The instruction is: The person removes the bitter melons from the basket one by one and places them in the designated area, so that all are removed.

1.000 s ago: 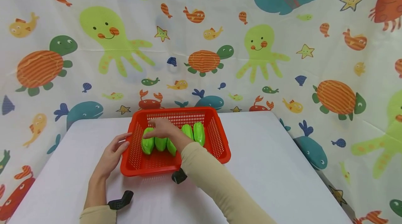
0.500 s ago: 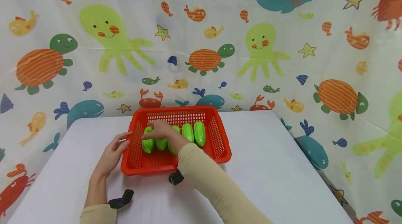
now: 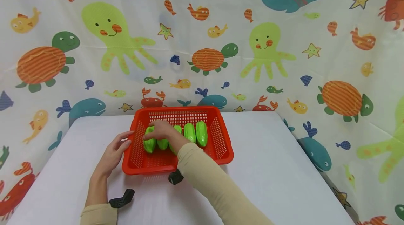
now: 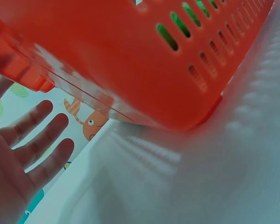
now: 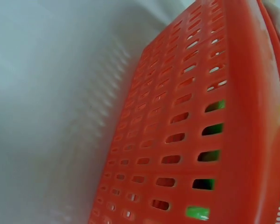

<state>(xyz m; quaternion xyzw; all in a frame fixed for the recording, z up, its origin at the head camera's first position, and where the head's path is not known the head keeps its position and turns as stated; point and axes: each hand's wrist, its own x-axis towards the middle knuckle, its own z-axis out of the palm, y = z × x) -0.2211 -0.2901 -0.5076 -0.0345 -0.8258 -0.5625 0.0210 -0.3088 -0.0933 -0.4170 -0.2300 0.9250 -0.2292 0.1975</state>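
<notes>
Red plastic basket (image 3: 148, 169) on white table (image 3: 277, 169), left hand (image 3: 110, 156) touching its left rim, fingers spread, 5 green gourd-like pieces (image 3: 190, 134) inside, right hand (image 3: 161, 130) over the leftmost, can't tell how open or if holding.

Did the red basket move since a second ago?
No: the basket sits in the same spot on the table, its far left edge still just below the same printed red crab.

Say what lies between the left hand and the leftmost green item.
The left wall of the basket stands between the left hand, outside it, and the leftmost green item, inside. The head view shows this.
</notes>
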